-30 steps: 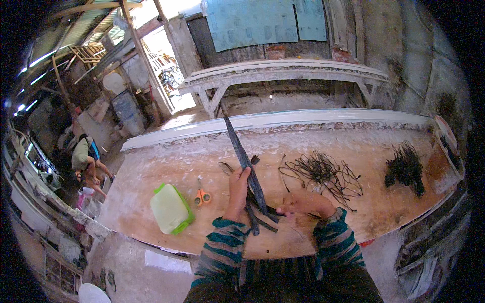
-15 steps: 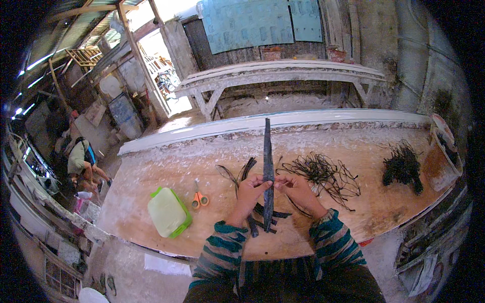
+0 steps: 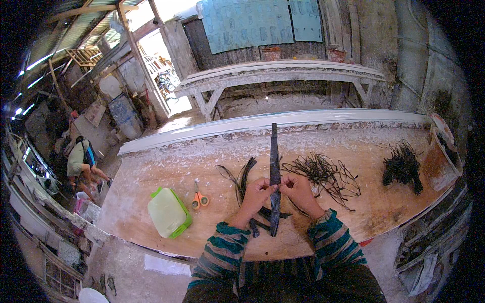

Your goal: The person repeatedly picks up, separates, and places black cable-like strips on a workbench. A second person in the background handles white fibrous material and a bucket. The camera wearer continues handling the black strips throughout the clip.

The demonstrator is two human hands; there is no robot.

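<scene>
The left hand [image 3: 256, 194] and the right hand [image 3: 299, 193] meet at one long black strip [image 3: 274, 156]. The left thumb and finger pinch it from one side. The right fingertips are bunched close against its other side, but I cannot tell if they grip a string too. The step now looks like careful finger work at that one spot. The next move seems to need a firm left pinch and small, neat right fingers. The strip is flat, dark and a bit shiny. It stands out past both hands, up and down, and gets thinner at the far end. More black strips [image 3: 246, 172] lie beside and under the left hand.
</scene>
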